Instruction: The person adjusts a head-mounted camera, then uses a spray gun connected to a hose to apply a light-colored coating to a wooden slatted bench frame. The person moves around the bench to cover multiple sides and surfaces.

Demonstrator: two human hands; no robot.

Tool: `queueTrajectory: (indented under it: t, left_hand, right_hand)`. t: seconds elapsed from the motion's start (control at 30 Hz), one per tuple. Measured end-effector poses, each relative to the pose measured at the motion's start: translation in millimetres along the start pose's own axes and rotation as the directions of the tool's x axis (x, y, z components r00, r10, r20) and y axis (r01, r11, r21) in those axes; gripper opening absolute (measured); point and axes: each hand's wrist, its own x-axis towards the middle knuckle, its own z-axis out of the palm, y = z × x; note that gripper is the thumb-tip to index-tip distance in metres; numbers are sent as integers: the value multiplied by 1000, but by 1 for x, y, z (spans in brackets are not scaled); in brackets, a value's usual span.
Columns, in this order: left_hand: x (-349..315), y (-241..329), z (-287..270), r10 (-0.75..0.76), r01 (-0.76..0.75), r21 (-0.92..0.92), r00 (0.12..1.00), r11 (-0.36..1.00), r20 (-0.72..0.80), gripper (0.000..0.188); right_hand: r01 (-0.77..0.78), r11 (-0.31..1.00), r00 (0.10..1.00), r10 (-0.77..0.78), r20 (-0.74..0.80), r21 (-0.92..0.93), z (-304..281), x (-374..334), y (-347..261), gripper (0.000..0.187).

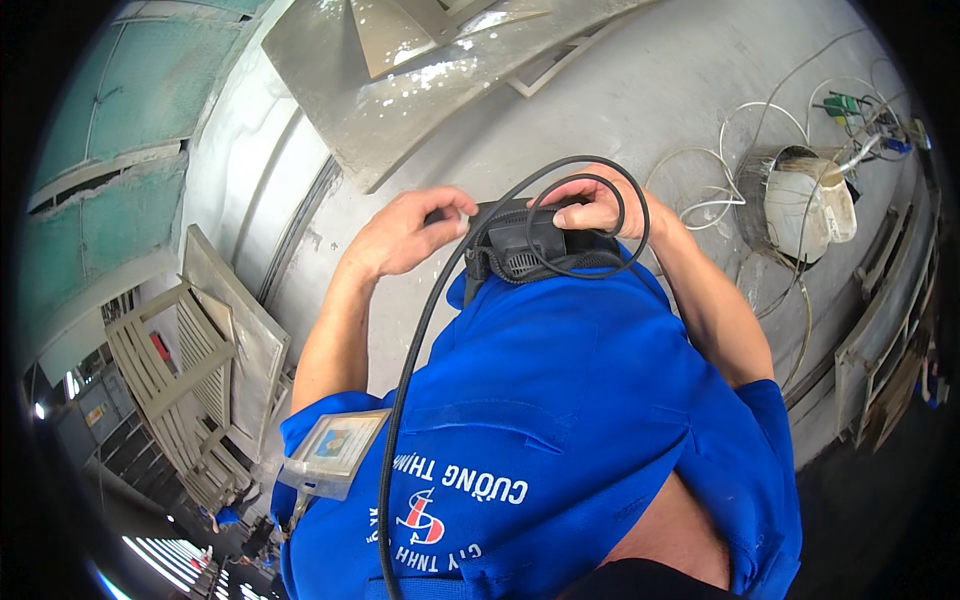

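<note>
A black zippered waist pouch (524, 240) sits at my waist, against the blue work shirt (560, 370). My left hand (412, 228) is at the pouch's left end, thumb and fingers curled together on its edge. On the right, my right hand (603, 208) grips the pouch's top edge, its thumb in front and the other fingers partly hidden behind. A black cable (408, 385) forms loops around and in front of the right hand. From there it runs down the left side of my chest. Whether the right fingers also pinch the cable is unclear.
Ahead lies a large grey metal panel (330, 85) with white specks. Slatted metal frames (165, 365) lean at the left. A cut-open drum (785, 205) with a pale plastic container stands at the right, among loose hoses (715, 150). Metal sheets (880, 330) stand at far right.
</note>
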Motion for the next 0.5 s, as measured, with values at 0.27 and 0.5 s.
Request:
queueTrajectory:
  t: [0.27,0.5]
  left_hand:
    - [-18,-22,35,362,-304,373,927,877,-94,24]
    - [-39,-3,33,-138,100,-251,981,963,-139,17]
  right_hand:
    - [-25,998,1000,24,9,56,6,4,-2,35]
    - [-31,998,999,30,27,59,9,2,0,37]
